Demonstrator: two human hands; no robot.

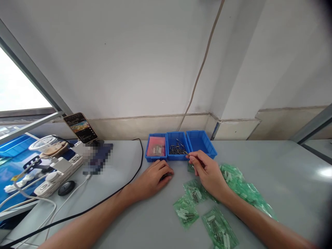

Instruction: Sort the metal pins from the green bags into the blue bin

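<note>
My right hand [203,169] is pinched on a thin metal pin [187,154] at the front right corner of the middle blue bin [169,137]. That bin holds a heap of small dark metal pins [176,149]. On the table in front of the left blue bin [153,159] rests my left hand [157,174], fingers curled toward the thumb; something dark shows between them, too small to name. Around my right wrist lie green plastic bags with white pieces and metal pins: one small bag [185,211], another bag [220,229], and a third [195,191] partly under the hand.
A right blue bin [201,142] stands beside the other two. Larger green bags [249,190] lie right of my forearm. At left are a propped phone [81,128], a power strip [59,174], a black mouse-like object [66,187] and a black cable [103,197] crossing my left arm.
</note>
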